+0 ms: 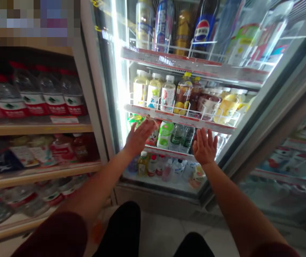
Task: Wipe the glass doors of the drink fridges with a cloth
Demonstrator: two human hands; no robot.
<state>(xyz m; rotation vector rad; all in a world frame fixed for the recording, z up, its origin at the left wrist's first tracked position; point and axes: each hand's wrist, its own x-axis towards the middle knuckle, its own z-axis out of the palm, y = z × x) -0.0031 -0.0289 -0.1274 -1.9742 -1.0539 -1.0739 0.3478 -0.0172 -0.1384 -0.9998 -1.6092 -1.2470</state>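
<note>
Shop, drinks section, tall brightly lit metal-framed cooler point(117, 64) at twelve o'clock, rows of labelled plastic bottles point(168, 94) on its white wire-fronted shelves point(181, 117), wood-edged shelving point(35, 130) at nine, red-capped clear bottles point(51, 97) ranked there, white rectangular price tags point(64, 120) beneath, further stocked shelves point(284, 176) toward four.

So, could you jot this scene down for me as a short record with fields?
Place: lit drinks cooler beside a shelf unit
Left hand: open, fingers stretched forward, near a green-and-white bottle
Right hand: open, fingers up, near clear bottles with green labels
Held: nothing visible in either hand
Touching the cooler: cannot tell
Upper cooler shelf: includes a dark bottle with a blue label
Shelf unit: includes red-capped bottles
</note>
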